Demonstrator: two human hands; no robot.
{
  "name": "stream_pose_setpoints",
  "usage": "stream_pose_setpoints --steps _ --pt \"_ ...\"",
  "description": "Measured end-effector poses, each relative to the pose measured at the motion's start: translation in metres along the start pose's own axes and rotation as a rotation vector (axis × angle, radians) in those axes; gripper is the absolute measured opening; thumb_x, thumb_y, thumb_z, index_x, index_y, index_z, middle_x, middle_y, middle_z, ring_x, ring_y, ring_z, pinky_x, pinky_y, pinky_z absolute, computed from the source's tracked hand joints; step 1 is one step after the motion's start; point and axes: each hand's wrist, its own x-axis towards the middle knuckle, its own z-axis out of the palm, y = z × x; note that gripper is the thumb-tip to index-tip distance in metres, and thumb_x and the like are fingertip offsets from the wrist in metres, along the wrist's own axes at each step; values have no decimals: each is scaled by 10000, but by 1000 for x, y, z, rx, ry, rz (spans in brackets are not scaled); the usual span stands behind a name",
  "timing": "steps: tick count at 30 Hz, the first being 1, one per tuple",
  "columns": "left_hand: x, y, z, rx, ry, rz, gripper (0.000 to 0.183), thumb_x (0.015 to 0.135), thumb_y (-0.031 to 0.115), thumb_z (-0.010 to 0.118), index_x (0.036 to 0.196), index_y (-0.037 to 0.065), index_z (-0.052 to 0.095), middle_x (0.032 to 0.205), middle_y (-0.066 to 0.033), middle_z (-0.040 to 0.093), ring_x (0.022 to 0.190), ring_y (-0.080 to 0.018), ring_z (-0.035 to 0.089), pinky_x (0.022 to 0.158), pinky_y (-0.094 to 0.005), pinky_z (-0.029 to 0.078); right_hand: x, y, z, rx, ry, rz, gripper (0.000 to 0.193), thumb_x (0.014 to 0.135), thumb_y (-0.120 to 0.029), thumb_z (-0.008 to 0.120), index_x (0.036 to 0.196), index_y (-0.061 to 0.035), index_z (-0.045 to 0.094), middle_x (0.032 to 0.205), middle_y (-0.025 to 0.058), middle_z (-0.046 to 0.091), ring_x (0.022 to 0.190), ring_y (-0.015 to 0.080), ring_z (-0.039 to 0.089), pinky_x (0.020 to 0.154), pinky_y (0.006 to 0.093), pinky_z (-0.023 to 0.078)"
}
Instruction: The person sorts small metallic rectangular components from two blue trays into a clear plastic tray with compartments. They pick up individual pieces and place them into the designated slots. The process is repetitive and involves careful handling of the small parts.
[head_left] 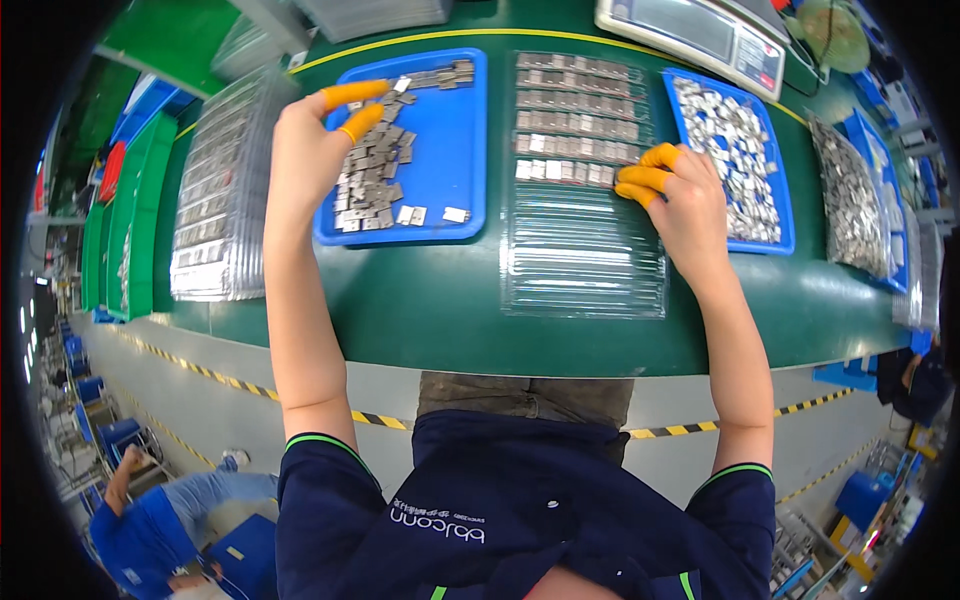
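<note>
My left hand [308, 150], with yellow finger cots on thumb and forefinger, reaches over the left part of a blue tray [440, 160]. Its thumb and forefinger are apart, with nothing visible between them. Small flat metal pieces [372, 175] lie loosely in that tray, beside and below the fingertips. My right hand [690, 195], also in yellow finger cots, pinches at the right end of the lowest filled row in a clear slotted plastic tray [583, 260]. Whatever its fingertips hold is hidden. Several upper rows carry small metal pieces [575, 122]; the lower slots hold none.
Right of my hand stands another blue tray [787, 225] of silvery pieces, then a bag of metal parts [848, 195]. A scale [700, 35] sits behind. To the left are stacked clear trays [225, 200] and a green bin [150, 220]. A person [165, 520] sits lower left.
</note>
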Motion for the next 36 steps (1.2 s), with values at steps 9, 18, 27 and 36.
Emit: stream_pose_setpoints --steps 9,18,27,36 --pt "-9 -10 9 346 -164 -5 259 621 114 769 855 29 700 762 -107 595 717 -221 535 670 -316 438 -6 56 -29 5 52 536 243 749 -137 695 966 -32 657 910 122 625 803 231 583 699 333 456" --pt "-12 -8 24 562 -80 229 194 675 110 729 836 7 692 816 -157 619 727 -273 587 692 -370 468 -13 85 -28 -48 -117 712 256 733 -94 688 971 -5 650 831 143 642 688 228 611 631 314 475" --pt "-9 -7 29 15 -55 63 176 795 91 649 911 -42 646 869 -132 656 757 -187 644 687 -281 510 -8 74 -35 -78 62 768 176 741 -137 668 886 -38 681 767 138 661 680 261 637 638 336 491" --pt "-24 16 72 -739 -270 -151 247 824 80 632 1022 -61 588 925 -163 644 797 -205 657 735 -271 532 -6 76 -22 290 235 799 254 713 -100 673 890 35 551 689 111 633 597 153 618 536 272 468"
